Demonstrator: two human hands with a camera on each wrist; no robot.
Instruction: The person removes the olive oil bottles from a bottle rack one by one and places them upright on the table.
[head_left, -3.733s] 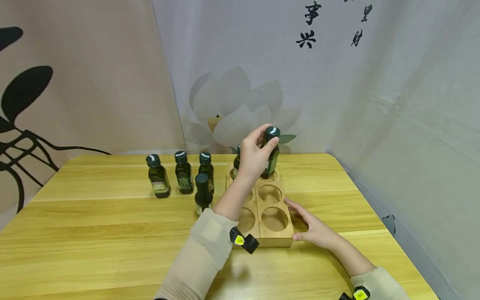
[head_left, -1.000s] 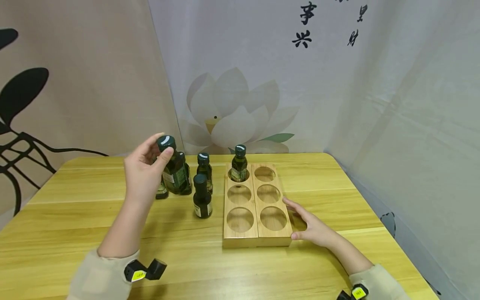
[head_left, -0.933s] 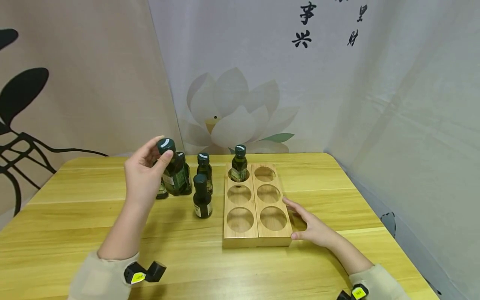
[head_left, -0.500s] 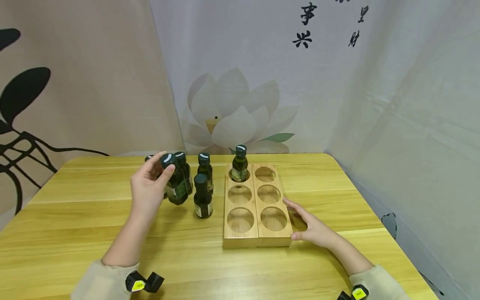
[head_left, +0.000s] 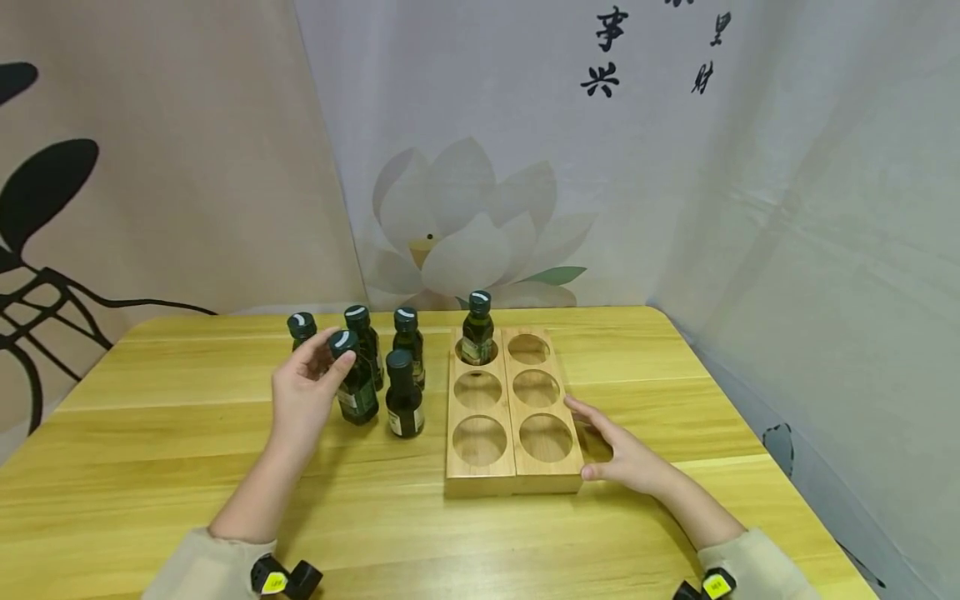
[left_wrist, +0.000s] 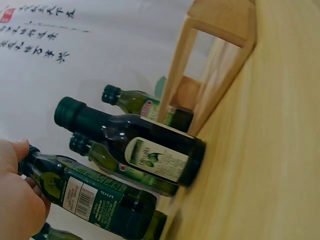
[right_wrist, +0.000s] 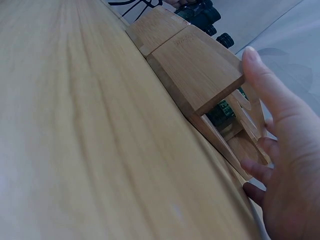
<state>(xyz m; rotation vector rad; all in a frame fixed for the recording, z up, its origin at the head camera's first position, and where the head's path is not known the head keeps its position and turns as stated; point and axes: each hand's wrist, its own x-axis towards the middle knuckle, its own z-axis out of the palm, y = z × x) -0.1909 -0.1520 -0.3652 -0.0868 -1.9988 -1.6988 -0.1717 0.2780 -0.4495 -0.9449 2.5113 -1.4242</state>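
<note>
In the head view my left hand (head_left: 303,400) pinches a small green glass olive oil bottle (head_left: 358,398) by its cap and neck, thumb on the right. The bottle is nearly upright, low at the table; whether its base touches is unclear. In the left wrist view the held bottle (left_wrist: 95,197) shows a barcode label. A light wooden rack (head_left: 480,487) with two rows of round holes stands right of centre. One bottle (head_left: 477,333) sits in its far left hole. My right hand (head_left: 637,462) rests against the rack's right side, thumb at the near corner, fingers extended.
Just right of the held bottle stands a darker long-necked bottle (head_left: 405,408). Behind are more green bottles: one partly covered by my left hand (head_left: 302,325), one in the middle (head_left: 366,342) and one nearer the rack (head_left: 408,346). A printed cloth (head_left: 480,167) hangs behind the table.
The left hand took a bottle from the rack's far right hole, carried it left, then lowered it towards the table and drew it nearer. The right hand has kept its place.
</note>
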